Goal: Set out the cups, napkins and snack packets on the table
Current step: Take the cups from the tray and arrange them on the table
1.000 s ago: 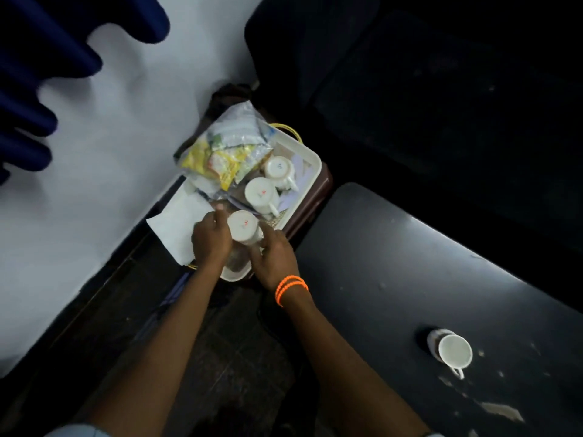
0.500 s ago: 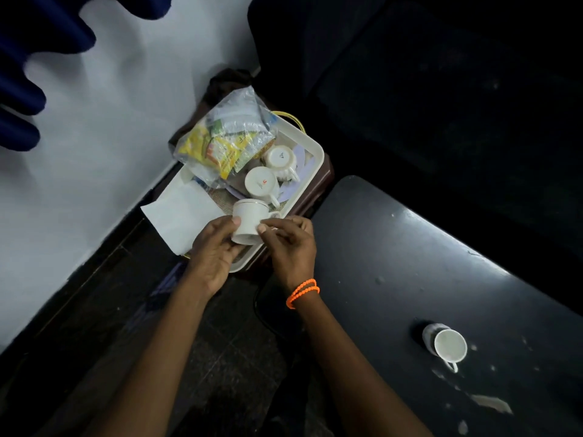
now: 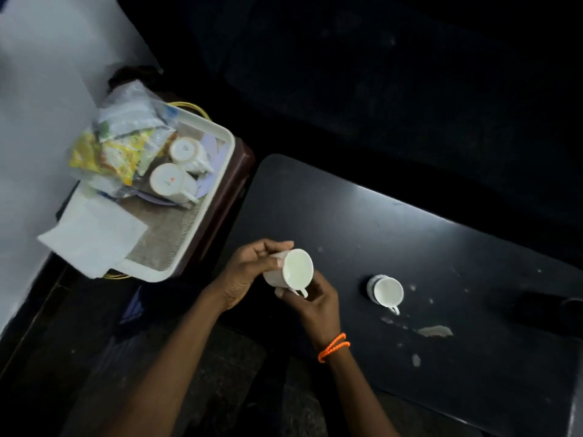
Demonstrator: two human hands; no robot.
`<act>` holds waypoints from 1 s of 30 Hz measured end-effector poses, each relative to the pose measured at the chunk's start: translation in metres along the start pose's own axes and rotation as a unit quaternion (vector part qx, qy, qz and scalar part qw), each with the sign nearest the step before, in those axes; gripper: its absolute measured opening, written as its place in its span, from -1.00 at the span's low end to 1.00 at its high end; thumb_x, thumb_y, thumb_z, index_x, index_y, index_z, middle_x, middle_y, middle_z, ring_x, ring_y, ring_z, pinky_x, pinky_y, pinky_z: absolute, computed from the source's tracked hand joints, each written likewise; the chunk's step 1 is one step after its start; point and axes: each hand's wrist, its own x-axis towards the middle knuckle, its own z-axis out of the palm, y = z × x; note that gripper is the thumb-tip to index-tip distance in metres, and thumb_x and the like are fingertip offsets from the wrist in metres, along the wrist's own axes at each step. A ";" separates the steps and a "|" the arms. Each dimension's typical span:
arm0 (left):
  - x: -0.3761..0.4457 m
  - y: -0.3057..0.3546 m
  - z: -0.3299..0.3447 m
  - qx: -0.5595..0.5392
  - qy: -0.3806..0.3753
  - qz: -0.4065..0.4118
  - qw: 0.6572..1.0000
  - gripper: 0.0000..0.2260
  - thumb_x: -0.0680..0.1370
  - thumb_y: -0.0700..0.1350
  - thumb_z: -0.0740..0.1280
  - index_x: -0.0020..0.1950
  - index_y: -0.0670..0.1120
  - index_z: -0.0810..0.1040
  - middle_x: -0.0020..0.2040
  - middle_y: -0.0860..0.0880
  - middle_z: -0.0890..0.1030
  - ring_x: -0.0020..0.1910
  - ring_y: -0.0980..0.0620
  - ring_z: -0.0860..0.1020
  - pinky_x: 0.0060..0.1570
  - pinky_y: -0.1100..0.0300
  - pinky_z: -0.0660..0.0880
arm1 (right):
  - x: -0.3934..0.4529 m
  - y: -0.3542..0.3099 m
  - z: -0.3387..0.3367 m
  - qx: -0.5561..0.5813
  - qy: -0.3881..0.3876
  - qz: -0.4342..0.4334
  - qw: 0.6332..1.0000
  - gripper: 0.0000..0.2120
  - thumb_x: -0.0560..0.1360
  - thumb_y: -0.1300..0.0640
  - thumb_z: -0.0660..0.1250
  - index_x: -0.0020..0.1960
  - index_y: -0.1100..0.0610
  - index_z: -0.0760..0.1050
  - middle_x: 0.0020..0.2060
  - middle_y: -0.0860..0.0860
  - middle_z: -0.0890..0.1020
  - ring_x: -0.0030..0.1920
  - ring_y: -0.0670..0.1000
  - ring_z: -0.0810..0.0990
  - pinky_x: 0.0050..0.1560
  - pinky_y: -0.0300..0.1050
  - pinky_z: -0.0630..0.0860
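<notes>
Both hands hold one white cup (image 3: 293,272) over the near left corner of the black table (image 3: 441,247), its mouth tipped toward me. My left hand (image 3: 249,272) grips its body; my right hand (image 3: 312,301), with an orange wristband, holds it from below by the handle. Another white cup (image 3: 386,291) stands upright on the table to the right. The white tray (image 3: 202,228) at the left holds two upturned cups (image 3: 172,182) (image 3: 186,149), a clear bag of snack packets (image 3: 116,146) and white napkins (image 3: 94,238) that overhang its near end.
The tray rests on a dark brown case (image 3: 233,190) against a white wall (image 3: 38,105). A dark object (image 3: 542,313) lies at the table's right edge. White smears (image 3: 435,331) mark the tabletop near the standing cup. The floor below is dark.
Both hands lifted the cup out of the tray, turned its mouth up and carried it right, over the table's corner. The view swung right with them.
</notes>
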 end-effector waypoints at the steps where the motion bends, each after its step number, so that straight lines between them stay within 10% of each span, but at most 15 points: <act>1: 0.004 -0.007 0.010 0.049 -0.013 -0.009 0.999 -0.62 0.39 -0.13 0.48 0.19 -0.20 0.67 0.31 -0.08 0.68 0.34 0.05 0.62 0.35 0.19 0.50 | -0.005 0.009 -0.011 -0.007 0.036 0.005 0.999 -0.46 0.31 0.22 0.64 0.26 0.04 0.62 0.13 0.01 0.73 0.16 -0.03 0.69 0.10 -0.15 0.61; 6: 0.024 -0.046 0.071 0.227 -0.028 -0.045 0.972 -0.79 0.61 -0.11 0.43 0.23 -0.07 0.73 0.23 0.05 0.68 0.18 0.35 0.61 0.28 0.31 0.47 | -0.021 0.046 -0.048 -0.064 0.241 0.057 0.967 -0.44 0.28 0.29 0.65 0.23 0.04 0.63 0.13 -0.04 0.69 0.17 -0.01 0.67 0.20 0.03 0.62; 10: 0.035 -0.071 0.113 0.271 -0.005 -0.086 0.959 -0.72 0.64 0.08 0.36 0.24 -0.01 0.73 0.19 0.06 0.69 0.19 0.14 0.65 0.31 0.19 0.52 | -0.028 0.058 -0.059 -0.085 0.325 0.072 0.939 -0.50 0.32 0.24 0.62 0.21 -0.02 0.63 0.07 -0.08 0.68 0.12 -0.04 0.67 0.13 -0.16 0.60; 25: 0.033 -0.089 0.142 0.274 -0.002 -0.113 0.955 -0.74 0.50 0.39 0.23 -0.09 0.38 0.68 -0.07 0.34 0.69 0.09 0.21 0.64 0.26 0.10 0.54 | -0.028 0.076 -0.078 -0.172 0.351 0.101 0.915 -0.40 0.34 0.25 0.52 0.34 -0.05 0.55 0.21 -0.06 0.61 0.18 -0.03 0.62 0.21 -0.01 0.59; 30: 0.028 -0.090 0.128 0.171 0.015 -0.109 0.979 -0.63 0.62 0.23 0.26 0.32 0.11 0.64 0.27 0.16 0.64 0.32 0.13 0.56 0.31 0.13 0.49 | -0.029 0.070 -0.072 -0.080 0.436 0.211 0.871 -0.27 0.33 0.32 0.61 0.44 0.25 0.42 0.25 0.21 0.48 -0.02 0.16 0.64 0.04 -0.10 0.51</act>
